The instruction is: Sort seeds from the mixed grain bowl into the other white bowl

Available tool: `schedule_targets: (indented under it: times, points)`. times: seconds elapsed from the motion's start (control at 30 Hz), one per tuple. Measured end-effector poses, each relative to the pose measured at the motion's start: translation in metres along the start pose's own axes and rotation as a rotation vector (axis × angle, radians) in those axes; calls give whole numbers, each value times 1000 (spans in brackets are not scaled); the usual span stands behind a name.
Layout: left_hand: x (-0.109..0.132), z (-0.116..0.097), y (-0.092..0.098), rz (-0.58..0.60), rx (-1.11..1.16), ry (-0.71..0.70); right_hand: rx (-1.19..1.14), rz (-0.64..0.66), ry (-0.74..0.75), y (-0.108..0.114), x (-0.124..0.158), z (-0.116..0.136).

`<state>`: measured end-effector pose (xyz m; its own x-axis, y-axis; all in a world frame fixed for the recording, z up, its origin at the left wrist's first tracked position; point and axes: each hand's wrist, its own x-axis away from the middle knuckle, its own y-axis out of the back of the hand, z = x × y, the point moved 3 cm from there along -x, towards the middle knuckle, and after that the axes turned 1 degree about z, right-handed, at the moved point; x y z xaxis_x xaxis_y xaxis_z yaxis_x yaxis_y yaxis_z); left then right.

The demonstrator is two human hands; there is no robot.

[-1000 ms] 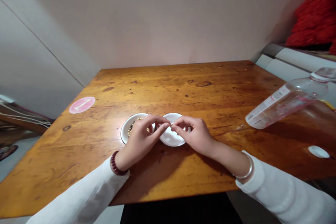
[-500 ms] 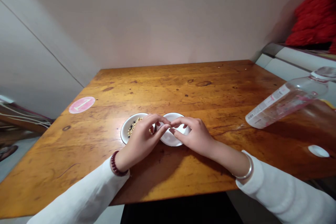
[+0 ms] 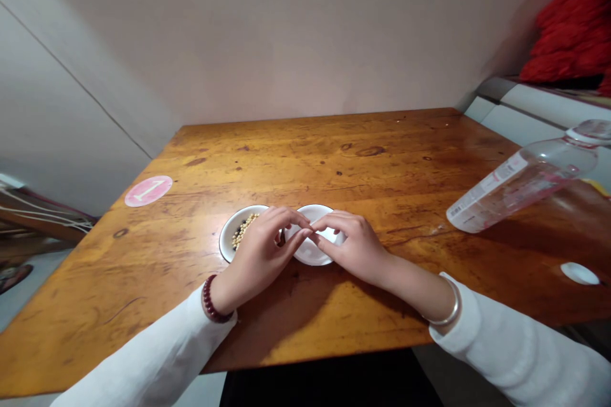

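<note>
Two white bowls with dark rims stand side by side on the wooden table. Pale and dark beans lie in the left bowl, partly hidden by my left hand. My right hand is over the right edge of the right bowl, whose visible inside is white. Above that bowl the fingertips of both hands meet, with thumb and forefinger pinched together on each. Whatever sits between the fingertips is too small to make out.
A clear plastic bottle with a label stands at the right of the table. Near it lies a white cap. A pink round sticker marked 1 is at the left. Behind the table rises a wall.
My fingertips have come closer together, with my left hand shifting slightly to the right. The bowls and bottle stay where they were.
</note>
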<state>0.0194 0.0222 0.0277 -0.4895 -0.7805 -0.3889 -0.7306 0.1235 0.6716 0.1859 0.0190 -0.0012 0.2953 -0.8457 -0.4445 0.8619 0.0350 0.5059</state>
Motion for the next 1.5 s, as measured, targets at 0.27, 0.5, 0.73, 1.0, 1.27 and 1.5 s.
schedule_targets:
  times: [0.27,0.5,0.73,1.0,1.27,1.5]
  points:
    - [0,-1,0,-31,-57,10,23,-9,-54,0,1,0]
    - [-3,3,26,-59,-443,102,24,-31,-118,2,0,2]
    - [1,22,50,232,-903,283,37,-42,-114,2,-1,0]
    - [3,20,44,327,-919,347,46,-37,-122,2,2,1]
    - [2,18,43,339,-900,353,52,-28,-128,2,0,0]
    - [3,16,43,351,-864,335,61,-29,-140,2,2,0]
